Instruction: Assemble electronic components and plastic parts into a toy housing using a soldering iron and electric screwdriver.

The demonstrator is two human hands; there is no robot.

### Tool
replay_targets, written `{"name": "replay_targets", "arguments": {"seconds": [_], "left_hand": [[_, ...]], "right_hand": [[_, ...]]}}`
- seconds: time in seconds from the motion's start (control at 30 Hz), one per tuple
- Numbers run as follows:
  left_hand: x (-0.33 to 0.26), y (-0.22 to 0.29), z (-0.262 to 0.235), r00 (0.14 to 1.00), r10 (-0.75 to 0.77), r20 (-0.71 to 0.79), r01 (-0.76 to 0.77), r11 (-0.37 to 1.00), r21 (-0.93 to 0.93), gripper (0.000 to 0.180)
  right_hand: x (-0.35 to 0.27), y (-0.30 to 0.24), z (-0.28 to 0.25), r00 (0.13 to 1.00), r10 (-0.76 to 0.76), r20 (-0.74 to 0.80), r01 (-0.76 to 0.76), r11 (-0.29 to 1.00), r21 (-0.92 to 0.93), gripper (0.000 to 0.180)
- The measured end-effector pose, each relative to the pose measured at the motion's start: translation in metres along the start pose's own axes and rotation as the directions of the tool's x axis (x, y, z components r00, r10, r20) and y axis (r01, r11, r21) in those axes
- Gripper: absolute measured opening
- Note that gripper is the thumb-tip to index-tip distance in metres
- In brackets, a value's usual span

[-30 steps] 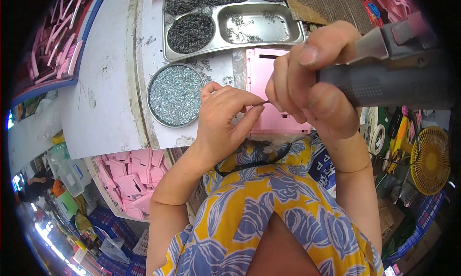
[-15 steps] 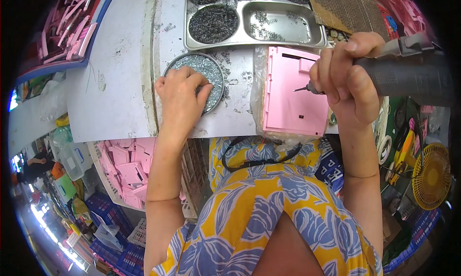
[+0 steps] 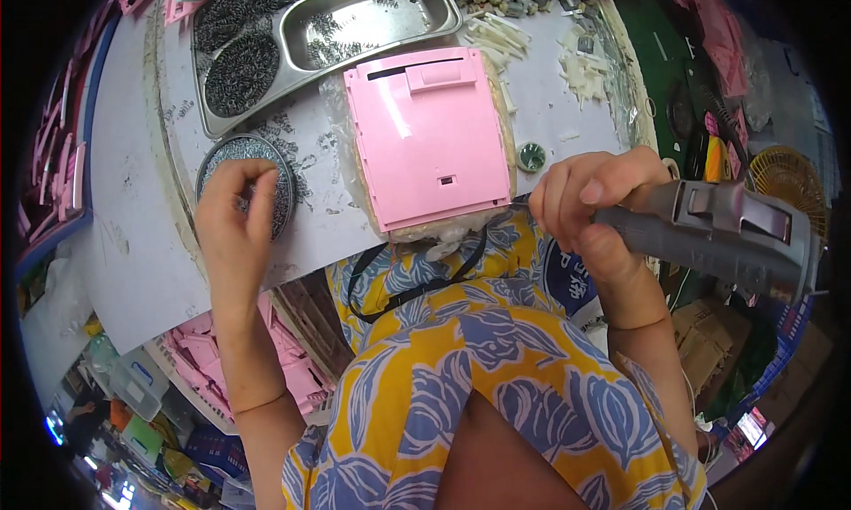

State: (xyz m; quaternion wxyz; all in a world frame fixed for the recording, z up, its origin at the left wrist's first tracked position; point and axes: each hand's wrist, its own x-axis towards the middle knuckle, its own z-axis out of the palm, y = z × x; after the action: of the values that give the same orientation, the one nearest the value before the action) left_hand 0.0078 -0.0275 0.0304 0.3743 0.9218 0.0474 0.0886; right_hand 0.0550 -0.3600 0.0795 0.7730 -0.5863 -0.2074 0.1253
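Over a round dish [image 3: 239, 138] of small metal screws [image 3: 282, 200], my left hand [image 3: 229, 222] has its thumb and fingertips pinched together. Whatever is between them is too small to make out. A pink plastic panel [image 3: 421, 146] lies on a plastic-wrapped pad in front of me. My right hand [image 3: 603, 200] is wrapped round a dark grey electric screwdriver [image 3: 709, 235], held nearly level. Its thin bit points left at the panel's near right corner; I cannot tell whether it touches.
Behind the dish stands a metal tray [image 3: 285, 53] with coil springs [image 3: 239, 74]. White plastic pieces [image 3: 498, 38] lie behind the panel, and a small round green-centred thing [image 3: 530, 157] to its right. A crate of pink parts [image 3: 191, 350] sits below the table edge at left.
My left hand has risen from among the screws, fingers now pinched. My right hand has lowered the screwdriver from above the panel to its near right corner. The whole view has turned and shifted.
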Motion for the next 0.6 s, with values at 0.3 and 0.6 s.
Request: {"name": "replay_targets", "arguments": {"seconds": [0.3, 0.6], "left_hand": [[-0.004, 0.062, 0.034, 0.961, 0.221, 0.167, -0.167, 0.943, -0.287, 0.009], [-0.011, 0.090, 0.079, 0.955, 0.297, 0.012, -0.272, 0.890, -0.365, 0.014]], "right_hand": [[0.006, 0.018, -0.004, 0.976, -0.153, 0.156, 0.157, 0.988, -0.013, 0.021], [0.033, -0.010, -0.004, 0.982, -0.126, 0.137, 0.104, 0.982, 0.160, 0.027]]}}
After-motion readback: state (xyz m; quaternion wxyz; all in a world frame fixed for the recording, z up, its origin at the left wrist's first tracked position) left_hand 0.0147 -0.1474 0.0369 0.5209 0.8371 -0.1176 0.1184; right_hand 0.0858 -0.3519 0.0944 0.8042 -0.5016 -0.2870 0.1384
